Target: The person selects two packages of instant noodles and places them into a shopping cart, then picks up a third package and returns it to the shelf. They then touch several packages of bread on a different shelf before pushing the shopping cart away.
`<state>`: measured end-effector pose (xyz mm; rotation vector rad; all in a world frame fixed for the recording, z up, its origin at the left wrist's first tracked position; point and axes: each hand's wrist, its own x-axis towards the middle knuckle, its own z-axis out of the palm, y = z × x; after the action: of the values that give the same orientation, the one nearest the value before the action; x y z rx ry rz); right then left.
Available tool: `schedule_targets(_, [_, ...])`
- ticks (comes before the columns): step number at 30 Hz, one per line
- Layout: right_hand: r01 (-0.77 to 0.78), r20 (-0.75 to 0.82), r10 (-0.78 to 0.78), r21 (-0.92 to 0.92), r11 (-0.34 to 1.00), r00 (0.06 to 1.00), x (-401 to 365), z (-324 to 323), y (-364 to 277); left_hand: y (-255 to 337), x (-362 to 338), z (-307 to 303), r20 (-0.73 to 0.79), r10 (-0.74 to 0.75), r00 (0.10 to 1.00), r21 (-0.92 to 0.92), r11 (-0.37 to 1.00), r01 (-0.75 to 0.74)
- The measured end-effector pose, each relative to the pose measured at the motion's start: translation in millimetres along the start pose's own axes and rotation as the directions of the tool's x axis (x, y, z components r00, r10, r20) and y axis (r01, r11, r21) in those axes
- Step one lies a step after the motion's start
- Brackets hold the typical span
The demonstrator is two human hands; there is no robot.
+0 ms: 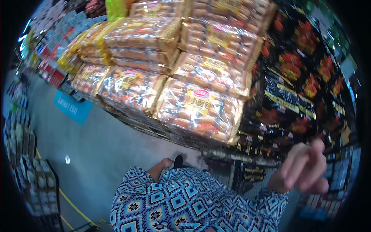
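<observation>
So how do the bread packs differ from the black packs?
The bread packs have see-through, gold-edged wrapping that shows the rolls inside; the black packs have dark wrapping with red and yellow print. The black packs are nearer the right hand than the bread packs. Both are displayed side by side.

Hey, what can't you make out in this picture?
All in the head view:
Left hand: too small to tell its grip.
Right hand: finger detail blurred.
Black packages: fine print blurred.
Topmost bread packs: cut off by the top edge.
Legs: hidden by the patterned garment.
</observation>
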<state>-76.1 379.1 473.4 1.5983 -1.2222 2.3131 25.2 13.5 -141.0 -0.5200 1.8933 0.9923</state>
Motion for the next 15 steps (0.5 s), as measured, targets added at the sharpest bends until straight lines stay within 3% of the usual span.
schedule_targets(2, [-0.169,0.072,0.161,0.119,0.978,0.984,8,20,-25,6,-3,-2,-0.018,-0.017,1.000,-0.095,0.995,0.015])
schedule_targets(4, [0.004,0.193,-0.075,0.344,0.939,0.978,23,30,-23,10,-5,0,-0.011,-0.023,1.000,-0.123,0.992,0.021])
schedule_targets(5, [0.148,0.127,-0.218,0.418,0.897,0.968,22,35,-20,12,-4,1,-0.027,0.015,1.000,-0.158,0.987,-0.019])
schedule_targets(6, [0.155,0.113,-0.219,0.411,0.898,0.969,23,37,-28,12,-1,3,-0.045,0.052,0.998,-0.194,0.979,-0.060])
schedule_targets(7, [-0.084,0.169,0.035,0.297,0.951,0.985,28,38,-44,17,-4,4,-0.041,0.054,0.998,-0.211,0.976,-0.062])
schedule_targets(8, [-0.324,0.196,0.291,0.170,0.931,0.937,33,40,-56,21,-7,4,-0.036,0.053,0.998,-0.203,0.977,-0.059])
schedule_targets(10, [-0.387,0.189,0.355,0.175,0.905,0.916,37,45,-56,26,-6,6,-0.034,0.022,0.999,-0.239,0.970,-0.030])
schedule_targets(12, [-0.195,0.009,0.200,0.250,0.948,0.980,25,59,-51,28,-8,7,-0.031,0.024,0.999,-0.230,0.973,-0.030])
schedule_targets(13, [-0.194,0.002,0.200,0.246,0.950,0.980,20,68,-45,27,-7,7,-0.035,0.023,0.999,-0.230,0.973,-0.031])
schedule_targets(15, [0.113,-0.271,-0.023,0.321,0.940,0.962,14,82,-36,25,-5,6,-0.028,0.021,0.999,-0.223,0.975,-0.027])
